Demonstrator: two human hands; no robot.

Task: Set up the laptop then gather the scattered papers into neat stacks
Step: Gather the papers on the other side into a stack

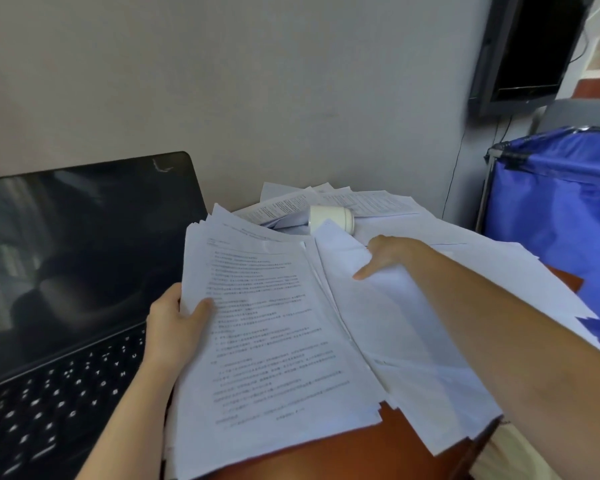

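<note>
An open black laptop [77, 258] stands at the left, its screen dark and its keyboard toward me. My left hand [177, 323] grips the left edge of a thick stack of printed papers [274, 341], thumb on top of the front page. My right hand [388, 254] reaches across to a white sheet [388, 317] beside that stack, thumb on top and fingers hidden behind the paper. More loose papers [361, 202] lie spread at the back and the right of the table.
A small white cup [331, 218] lies on its side among the far papers. The reddish-brown table [343, 452] shows at the front. A blue fabric bin [561, 209] stands close on the right, a dark wall-mounted screen [527, 50] above it. The grey wall is right behind.
</note>
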